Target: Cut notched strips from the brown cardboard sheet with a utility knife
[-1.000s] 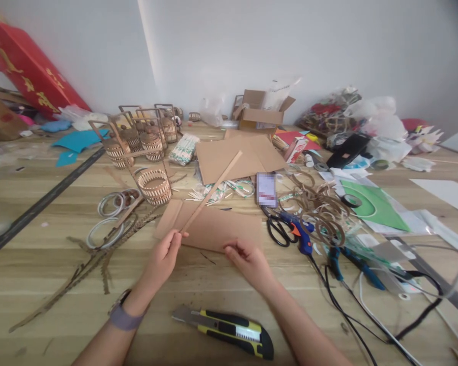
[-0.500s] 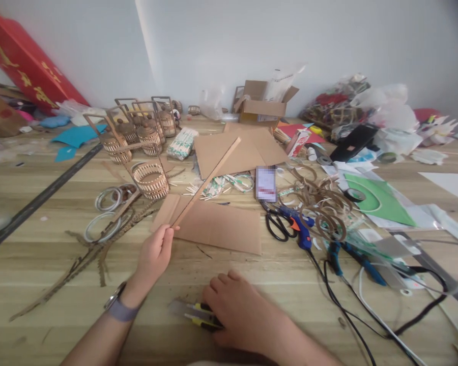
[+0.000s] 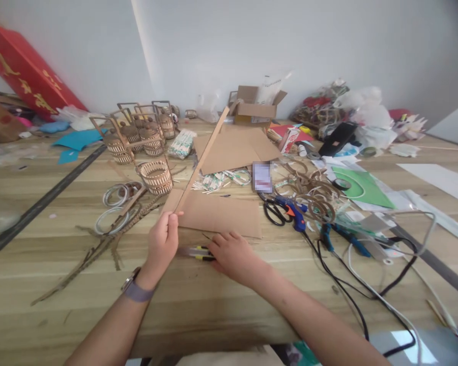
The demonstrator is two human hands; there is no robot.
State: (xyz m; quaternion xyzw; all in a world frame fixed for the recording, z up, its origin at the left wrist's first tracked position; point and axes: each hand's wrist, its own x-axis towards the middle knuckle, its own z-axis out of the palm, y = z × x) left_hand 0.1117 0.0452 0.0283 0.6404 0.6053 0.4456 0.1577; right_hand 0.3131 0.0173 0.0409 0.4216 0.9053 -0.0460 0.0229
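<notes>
My left hand [image 3: 162, 245] pinches the lower end of a long, narrow cardboard strip [image 3: 203, 156], which slants up and away over the table. Just to its right, my right hand [image 3: 237, 258] is closed around a yellow and black utility knife [image 3: 203, 252]. The knife's blade points left towards my left wrist and is blurred. Beyond both hands lies a flat cardboard piece [image 3: 223, 214], partly behind the strip. A small open basket [image 3: 156, 178] made of short slats stands to the left of the strip.
Several handled baskets [image 3: 150, 140] stand at the back left. To the right lie black scissors [image 3: 275, 211], a blue glue gun [image 3: 298, 218] with its cable, and a pile of cardboard rings [image 3: 316, 195]. Brown strips [image 3: 87, 262] and tape rolls [image 3: 112, 219] lie on the left.
My right hand has moved forward with the utility knife, closer to my left hand. The cardboard strip now points more steeply upward. The camera view has shifted slightly.
</notes>
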